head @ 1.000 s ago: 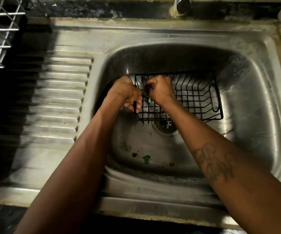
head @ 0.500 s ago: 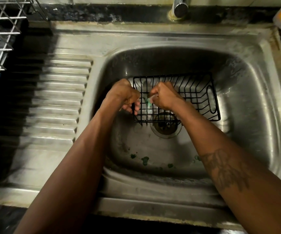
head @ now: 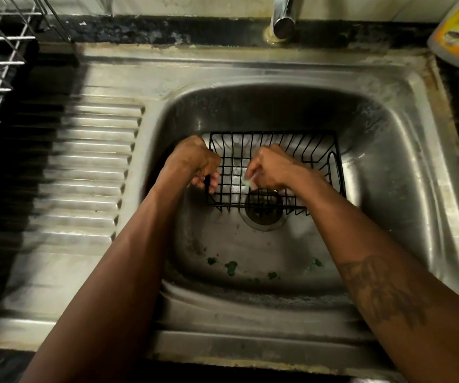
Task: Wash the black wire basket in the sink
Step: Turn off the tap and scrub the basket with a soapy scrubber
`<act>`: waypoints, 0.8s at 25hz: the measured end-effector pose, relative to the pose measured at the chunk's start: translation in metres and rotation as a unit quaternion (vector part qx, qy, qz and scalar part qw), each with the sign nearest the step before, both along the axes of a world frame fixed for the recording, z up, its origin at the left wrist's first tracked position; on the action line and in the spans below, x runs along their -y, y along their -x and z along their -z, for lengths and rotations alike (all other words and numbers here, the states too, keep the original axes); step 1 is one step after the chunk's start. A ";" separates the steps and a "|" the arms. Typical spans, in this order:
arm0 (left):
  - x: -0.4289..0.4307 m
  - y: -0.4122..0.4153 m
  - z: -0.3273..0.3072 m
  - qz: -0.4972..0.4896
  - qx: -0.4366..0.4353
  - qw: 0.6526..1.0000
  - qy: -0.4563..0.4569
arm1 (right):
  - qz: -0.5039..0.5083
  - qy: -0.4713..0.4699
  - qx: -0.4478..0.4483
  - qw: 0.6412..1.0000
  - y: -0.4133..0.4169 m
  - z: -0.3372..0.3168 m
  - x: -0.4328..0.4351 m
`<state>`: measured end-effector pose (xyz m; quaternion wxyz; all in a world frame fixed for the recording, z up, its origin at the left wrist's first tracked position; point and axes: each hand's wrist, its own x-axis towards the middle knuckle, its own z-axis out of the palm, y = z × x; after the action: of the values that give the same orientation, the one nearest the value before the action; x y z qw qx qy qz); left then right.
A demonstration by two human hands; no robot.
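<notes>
left grip [head: 195, 163]: fingers curled round the left rim of the black wire basket [head: 305, 150].
right grip [head: 273, 168]: pinched a small green piece [head: 247, 183] inside the basket, just right of the left grip.
black wire basket: stood in the sink [head: 388, 175], over the drain [head: 262, 217], under both grips.

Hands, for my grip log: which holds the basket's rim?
The left hand grips the black wire basket at its left rim; the right hand pinches a greenish scrubber inside it.
</notes>
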<state>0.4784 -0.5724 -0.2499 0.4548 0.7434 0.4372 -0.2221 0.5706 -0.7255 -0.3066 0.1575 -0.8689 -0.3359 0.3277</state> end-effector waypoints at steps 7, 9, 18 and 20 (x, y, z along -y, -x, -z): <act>-0.002 -0.002 0.002 0.014 -0.005 1.000 -0.020 | -0.072 0.029 -0.005 0.997 0.007 -0.004 -0.005; -0.003 -0.003 0.003 0.018 -0.010 1.000 -0.019 | -0.032 -0.001 0.003 0.999 0.000 -0.002 -0.003; -0.004 -0.004 0.009 0.016 -0.028 0.999 -0.019 | -0.070 0.048 -0.045 0.995 0.007 -0.011 0.020; -0.004 -0.004 0.009 0.018 -0.028 0.999 -0.019 | -0.074 0.053 -0.052 0.995 0.001 -0.011 0.025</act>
<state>0.4822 -0.5681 -0.2586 0.4240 0.7530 0.4405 -0.2431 0.5699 -0.7506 -0.2953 0.1042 -0.8307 -0.3726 0.4003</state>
